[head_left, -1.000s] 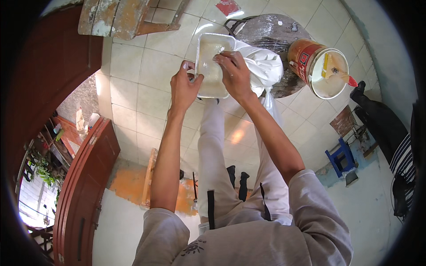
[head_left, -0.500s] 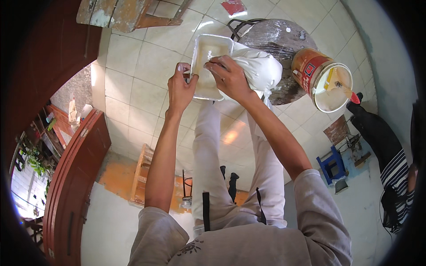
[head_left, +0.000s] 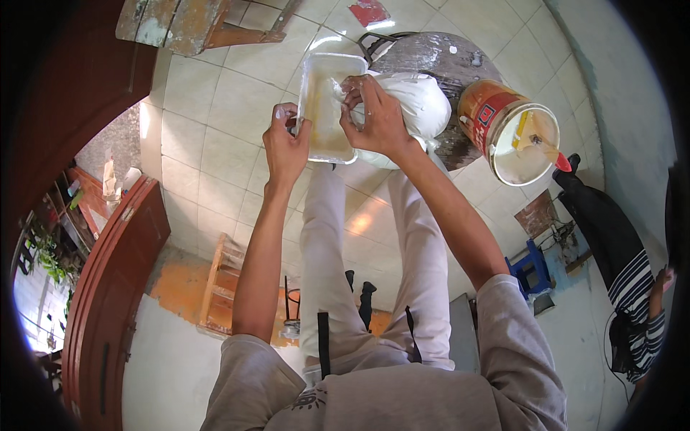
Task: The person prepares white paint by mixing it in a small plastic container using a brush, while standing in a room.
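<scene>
A shallow rectangular paint tray [head_left: 315,108], pale with yellowish stains inside and white residue on its rim, is in front of me. My left hand [head_left: 287,144] is closed on its left edge. My right hand [head_left: 379,118] is at the tray's right side, its fingers curled together. Bits of white stuff [head_left: 336,87] show by its fingertips; whether they are held or lie in the tray, I cannot tell. Just beyond that hand sits a full white plastic bag [head_left: 425,100], on a round, worn wooden stool [head_left: 460,59].
On the stool's right stands a paint bucket [head_left: 483,118] with a yellow-and-red tool [head_left: 539,136] across its top. A splattered wooden bench [head_left: 172,25] is at far left. A blue stool [head_left: 530,269] and a person's legs [head_left: 596,215] are at right.
My right hand has drawn back from over the tray to its right edge. The left hand keeps its hold on the rim, and the whole view has shifted slightly.
</scene>
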A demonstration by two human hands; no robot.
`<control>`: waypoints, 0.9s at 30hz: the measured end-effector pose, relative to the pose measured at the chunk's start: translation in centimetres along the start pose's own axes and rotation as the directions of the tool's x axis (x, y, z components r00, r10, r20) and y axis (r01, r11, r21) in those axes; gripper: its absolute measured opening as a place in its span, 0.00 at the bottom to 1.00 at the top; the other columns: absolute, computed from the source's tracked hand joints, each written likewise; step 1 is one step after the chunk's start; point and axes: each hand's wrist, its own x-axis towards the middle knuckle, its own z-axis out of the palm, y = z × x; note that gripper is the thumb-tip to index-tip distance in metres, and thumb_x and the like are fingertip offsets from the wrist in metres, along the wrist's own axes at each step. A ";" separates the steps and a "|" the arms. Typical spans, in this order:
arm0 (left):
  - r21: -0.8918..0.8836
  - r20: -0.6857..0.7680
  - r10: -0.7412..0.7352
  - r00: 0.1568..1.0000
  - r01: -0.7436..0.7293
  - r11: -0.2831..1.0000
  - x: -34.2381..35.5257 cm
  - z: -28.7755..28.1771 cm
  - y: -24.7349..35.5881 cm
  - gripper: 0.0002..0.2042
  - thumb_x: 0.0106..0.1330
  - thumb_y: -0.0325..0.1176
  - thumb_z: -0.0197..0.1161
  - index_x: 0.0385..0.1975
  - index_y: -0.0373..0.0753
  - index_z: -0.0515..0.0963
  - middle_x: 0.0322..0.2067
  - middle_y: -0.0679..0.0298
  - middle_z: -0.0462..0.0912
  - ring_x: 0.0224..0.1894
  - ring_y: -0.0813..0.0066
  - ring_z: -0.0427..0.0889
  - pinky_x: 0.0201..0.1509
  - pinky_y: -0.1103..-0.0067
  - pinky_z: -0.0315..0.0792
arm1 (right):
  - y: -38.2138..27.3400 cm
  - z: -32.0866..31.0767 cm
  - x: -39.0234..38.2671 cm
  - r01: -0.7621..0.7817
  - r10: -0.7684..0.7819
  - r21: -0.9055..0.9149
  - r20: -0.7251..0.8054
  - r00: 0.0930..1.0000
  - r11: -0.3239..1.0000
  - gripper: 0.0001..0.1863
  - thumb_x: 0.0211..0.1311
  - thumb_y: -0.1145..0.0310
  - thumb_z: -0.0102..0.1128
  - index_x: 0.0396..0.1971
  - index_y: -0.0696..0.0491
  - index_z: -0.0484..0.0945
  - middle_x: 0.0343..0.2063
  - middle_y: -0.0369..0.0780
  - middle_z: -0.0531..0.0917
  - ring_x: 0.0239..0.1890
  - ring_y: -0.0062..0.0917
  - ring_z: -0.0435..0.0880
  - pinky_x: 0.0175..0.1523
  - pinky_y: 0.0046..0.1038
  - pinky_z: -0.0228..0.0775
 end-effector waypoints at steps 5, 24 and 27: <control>0.014 0.046 -0.025 0.999 0.024 1.000 0.5 -0.5 0.5 0.10 0.65 0.24 0.63 0.44 0.32 0.72 0.31 0.52 0.84 0.31 0.62 0.85 0.38 0.70 0.77 | -0.1 0.3 -0.1 -0.061 0.064 -0.040 0.086 0.994 0.997 0.19 0.50 0.77 0.63 0.45 0.60 0.73 0.39 0.42 0.80 0.32 0.30 0.86 0.36 0.31 0.79; 0.096 -0.025 0.164 0.986 -0.161 0.982 -0.5 1.3 -1.7 0.14 0.66 0.23 0.61 0.48 0.30 0.66 0.40 0.46 0.80 0.37 0.49 0.82 0.42 0.63 0.75 | -1.9 -6.0 -8.6 -0.130 0.260 -0.598 0.136 0.956 0.791 0.68 0.40 0.34 0.77 0.79 0.44 0.47 0.79 0.52 0.38 0.80 0.53 0.32 0.65 0.83 0.23; 0.114 0.049 0.150 0.987 -0.155 0.981 0.8 0.6 -1.8 0.15 0.66 0.24 0.62 0.48 0.29 0.66 0.42 0.44 0.80 0.41 0.44 0.81 0.46 0.61 0.75 | -1.7 -5.7 -7.7 -0.134 0.247 -0.590 0.115 0.962 0.796 0.73 0.36 0.33 0.78 0.79 0.45 0.43 0.78 0.52 0.36 0.80 0.53 0.30 0.65 0.83 0.24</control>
